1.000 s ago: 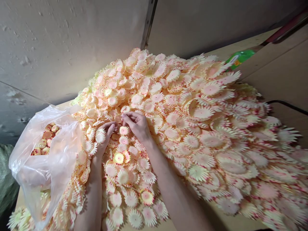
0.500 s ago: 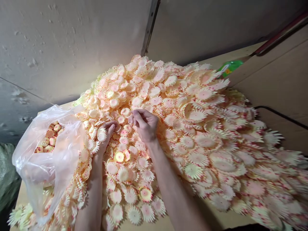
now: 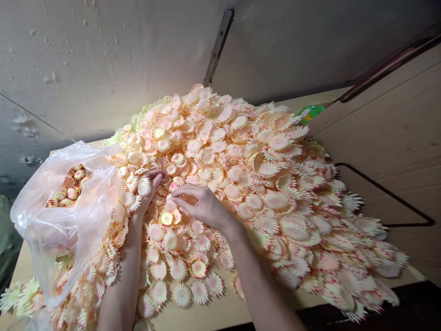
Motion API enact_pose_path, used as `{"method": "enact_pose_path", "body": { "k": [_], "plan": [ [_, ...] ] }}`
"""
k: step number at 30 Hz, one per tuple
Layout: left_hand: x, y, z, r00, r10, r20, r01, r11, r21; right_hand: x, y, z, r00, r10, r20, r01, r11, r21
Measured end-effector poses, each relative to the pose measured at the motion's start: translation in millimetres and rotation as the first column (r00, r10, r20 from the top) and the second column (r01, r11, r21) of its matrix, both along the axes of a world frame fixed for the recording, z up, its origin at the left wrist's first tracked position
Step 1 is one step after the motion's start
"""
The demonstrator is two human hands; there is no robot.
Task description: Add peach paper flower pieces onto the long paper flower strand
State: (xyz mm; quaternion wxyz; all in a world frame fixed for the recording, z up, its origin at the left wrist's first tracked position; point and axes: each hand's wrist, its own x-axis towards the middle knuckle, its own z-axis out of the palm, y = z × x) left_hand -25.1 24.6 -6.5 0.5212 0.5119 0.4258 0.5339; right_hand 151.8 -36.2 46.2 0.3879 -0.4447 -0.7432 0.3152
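My left hand [image 3: 150, 187] reaches into a heap of artificial flower petal pieces [image 3: 237, 149], thumb uppermost and fingers stretched out. A pale petal disc [image 3: 144, 186] overlaps its outer side, and the lower fingers are hidden among the pieces. To its right, my right hand [image 3: 200, 202] hovers over the pile, thumb and forefinger curved with a gap between them. Nothing I can make out sits in that gap. Just below its fingertips lies a yellow-edged petal piece [image 3: 166, 217]. The pieces are cream and pink discs with fringed, red-tinged edges.
On the left, a translucent plastic bag [image 3: 98, 197] holds small curled flower pieces [image 3: 73, 188]. Wall panels [image 3: 144, 50] stand behind the table [image 3: 203, 317]. A cardboard sheet [image 3: 389, 138], a green packet [image 3: 310, 112] and a bent black rod [image 3: 389, 195] are at right.
My right hand has come down and toward me, its closed fingers opening out. My left hand stays nearly in place among the petals. The camera view has shifted somewhat.
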Motion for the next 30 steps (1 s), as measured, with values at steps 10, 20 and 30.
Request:
{"method": "enact_pose_path", "body": {
  "k": [10,20,30],
  "plan": [
    [-1,0,3.4,1.000,-0.027,-0.005,0.027,1.000,-0.014,16,-22,-6.6,0.970,-0.044,0.238,0.018,0.994,0.112],
    [0,-1,5.6,0.999,-0.031,-0.013,0.031,0.999,-0.010,10,-30,-9.2,0.966,0.044,0.256,-0.067,0.994,0.082],
    [2,-5,11.6,0.999,-0.002,-0.046,0.001,1.000,-0.028,7,6,-11.2,0.914,-0.183,-0.362,0.105,0.969,-0.224]
  ]
}}
